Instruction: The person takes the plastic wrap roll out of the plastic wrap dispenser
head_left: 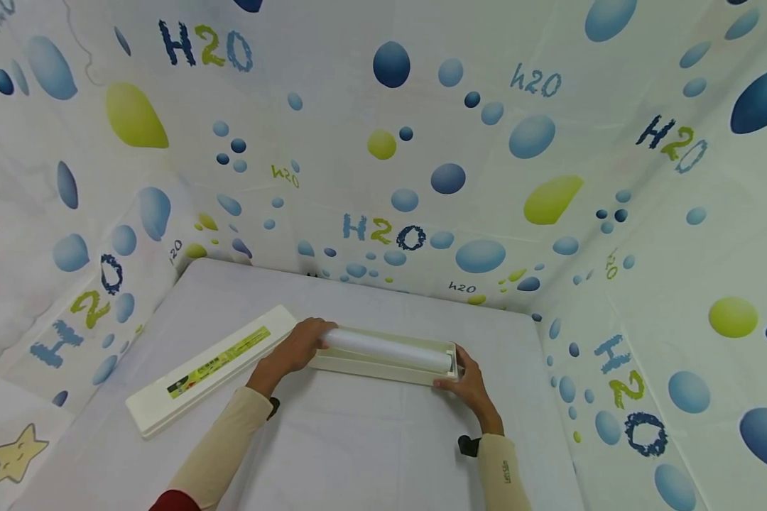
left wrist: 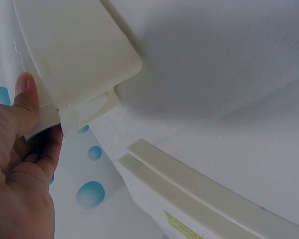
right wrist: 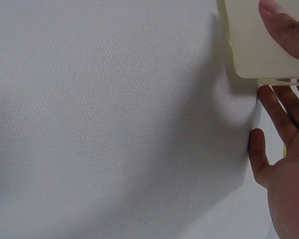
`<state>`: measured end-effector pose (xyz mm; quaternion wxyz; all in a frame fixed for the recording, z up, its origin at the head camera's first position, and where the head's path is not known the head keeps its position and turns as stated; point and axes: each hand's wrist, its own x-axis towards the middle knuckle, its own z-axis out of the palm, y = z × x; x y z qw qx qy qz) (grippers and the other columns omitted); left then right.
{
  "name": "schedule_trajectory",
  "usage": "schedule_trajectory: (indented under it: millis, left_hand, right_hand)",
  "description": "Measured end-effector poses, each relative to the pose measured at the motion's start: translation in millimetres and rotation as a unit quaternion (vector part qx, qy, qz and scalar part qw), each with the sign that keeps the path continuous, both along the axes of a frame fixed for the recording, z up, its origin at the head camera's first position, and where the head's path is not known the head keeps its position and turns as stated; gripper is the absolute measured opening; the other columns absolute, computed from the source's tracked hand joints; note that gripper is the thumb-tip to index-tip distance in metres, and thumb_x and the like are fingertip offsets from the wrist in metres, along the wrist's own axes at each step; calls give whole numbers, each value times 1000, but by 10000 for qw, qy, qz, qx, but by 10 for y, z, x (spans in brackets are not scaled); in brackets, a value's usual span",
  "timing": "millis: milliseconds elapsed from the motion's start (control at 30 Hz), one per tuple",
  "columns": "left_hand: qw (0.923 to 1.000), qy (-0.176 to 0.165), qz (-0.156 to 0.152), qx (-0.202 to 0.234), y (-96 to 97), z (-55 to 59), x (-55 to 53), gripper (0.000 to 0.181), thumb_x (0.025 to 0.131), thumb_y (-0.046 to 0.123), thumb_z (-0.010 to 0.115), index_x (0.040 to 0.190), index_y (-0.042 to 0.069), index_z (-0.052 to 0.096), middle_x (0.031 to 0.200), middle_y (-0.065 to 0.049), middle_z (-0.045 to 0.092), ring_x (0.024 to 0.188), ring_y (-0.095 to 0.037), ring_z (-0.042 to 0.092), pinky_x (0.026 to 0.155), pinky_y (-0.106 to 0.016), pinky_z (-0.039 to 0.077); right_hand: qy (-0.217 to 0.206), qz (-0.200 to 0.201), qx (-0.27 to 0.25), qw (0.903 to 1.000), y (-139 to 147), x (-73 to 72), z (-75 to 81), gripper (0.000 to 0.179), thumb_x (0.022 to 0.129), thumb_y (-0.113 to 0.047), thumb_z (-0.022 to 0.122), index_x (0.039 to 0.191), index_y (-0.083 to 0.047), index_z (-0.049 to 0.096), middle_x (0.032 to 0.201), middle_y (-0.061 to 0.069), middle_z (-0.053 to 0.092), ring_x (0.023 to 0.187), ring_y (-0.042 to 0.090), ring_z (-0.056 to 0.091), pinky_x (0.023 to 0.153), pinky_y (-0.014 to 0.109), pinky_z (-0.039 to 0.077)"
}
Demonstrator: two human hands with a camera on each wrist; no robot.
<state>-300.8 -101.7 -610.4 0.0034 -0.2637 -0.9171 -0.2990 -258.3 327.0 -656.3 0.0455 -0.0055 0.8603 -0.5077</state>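
While the right hand (head_left: 469, 382) grips the open box (head_left: 377, 371) by its right end, one white roll (head_left: 390, 348), its left end pinched by the left hand (head_left: 300, 345), runs lengthwise rightward.

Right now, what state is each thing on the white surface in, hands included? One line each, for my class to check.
Long box: open at the top, on the surface.
White roll: right end inside the box, left end gripped.
Labelled piece: lying label up, apart from the box.
Left hand: grips the roll's left end.
Right hand: holds the box's right end.
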Motion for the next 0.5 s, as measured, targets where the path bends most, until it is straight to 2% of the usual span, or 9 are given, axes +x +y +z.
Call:
schedule_trajectory:
  millis: [200,500]
  left_hand:
    - [9999,59,-18,82,1,19,10,42,103,6,68,144,-2,61,127,-22,69,113,-37,65,102,-58,53]
    - [9987,-225,216,407,-1,52,28,44,103,3,67,147,-1,61,131,-21,70,114,-34,64,103,-58,52]
  right_hand:
    - [-20,0,1,10000,-13,10,25,100,82,-8,94,166,0,39,161,28,55,147,48,54,125,66,39]
    - [22,-50,-37,10000,-15,14,47,101,79,-6,95,164,2,41,158,29,57,144,48,56,122,65,42]
